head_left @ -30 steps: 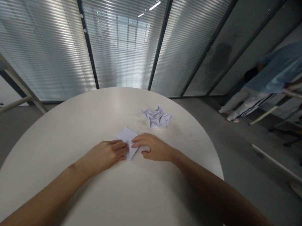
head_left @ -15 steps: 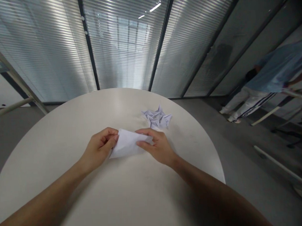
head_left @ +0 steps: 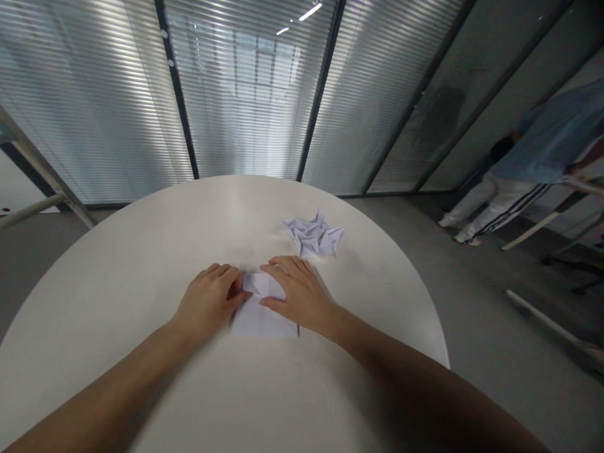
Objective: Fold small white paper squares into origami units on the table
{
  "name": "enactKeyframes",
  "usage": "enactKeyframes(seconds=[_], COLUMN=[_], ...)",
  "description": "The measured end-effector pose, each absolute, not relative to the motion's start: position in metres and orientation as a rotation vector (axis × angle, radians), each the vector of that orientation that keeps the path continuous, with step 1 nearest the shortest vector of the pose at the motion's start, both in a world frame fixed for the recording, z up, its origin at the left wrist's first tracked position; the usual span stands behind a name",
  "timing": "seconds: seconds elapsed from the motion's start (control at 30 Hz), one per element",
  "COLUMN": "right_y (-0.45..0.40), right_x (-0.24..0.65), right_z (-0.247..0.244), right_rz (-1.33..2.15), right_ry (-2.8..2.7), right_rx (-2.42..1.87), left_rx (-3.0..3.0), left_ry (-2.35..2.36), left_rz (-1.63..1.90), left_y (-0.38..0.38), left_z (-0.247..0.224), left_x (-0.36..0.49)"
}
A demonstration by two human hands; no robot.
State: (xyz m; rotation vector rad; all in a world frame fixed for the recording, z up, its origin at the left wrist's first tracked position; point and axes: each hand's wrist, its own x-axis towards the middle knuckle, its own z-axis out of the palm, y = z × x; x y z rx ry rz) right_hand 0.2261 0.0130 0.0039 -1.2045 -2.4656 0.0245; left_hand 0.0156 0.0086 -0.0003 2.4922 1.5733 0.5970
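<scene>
A folded white sheet of paper [head_left: 264, 321] lies on the round white table [head_left: 191, 218], with creases along its far part. At its left edge my left hand [head_left: 210, 298] pinches the paper between thumb and fingers. My right hand [head_left: 299, 292] rests over the right side of the sheet, its thumb and fingers apart and touching the paper. Just beyond my right hand stands a pointed folded-paper shape [head_left: 313, 235], which neither hand touches.
A person [head_left: 543, 149] in a blue top and light trousers stands on the right, beside some furniture. Behind the table is a glass wall with blinds [head_left: 245, 82]. A metal frame [head_left: 33, 158] is at the left.
The paper has come down flat onto the table, nearer to me, and its far part now shows folds. My right hand has opened from its grip and spread over the sheet.
</scene>
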Motion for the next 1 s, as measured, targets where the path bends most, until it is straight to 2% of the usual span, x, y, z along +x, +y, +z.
enactKeyframes(seconds=[0.3, 0.53, 0.87, 1.0], right_y=[0.015, 0.017, 0.018, 0.011], right_x=[0.224, 0.226, 0.235, 0.236], right_z=[0.007, 0.003, 0.007, 0.013], right_rz=[-0.282, -0.125, -0.080, -0.148], right_ry=[-2.851, -2.636, -2.803, -2.845], right_rx=[-1.113, -1.350, -0.985, -0.952], left_rx=[2.614, 2.790, 2.795, 2.875], left_ry=[1.522, 1.400, 1.481, 1.182], left_rz=[0.541, 0.471, 0.506, 0.483], left_y=[0.008, 0.006, 0.005, 0.007], left_z=[-0.003, -0.010, 0.000, -0.005], left_x=[0.017, 0.019, 0.020, 0.019])
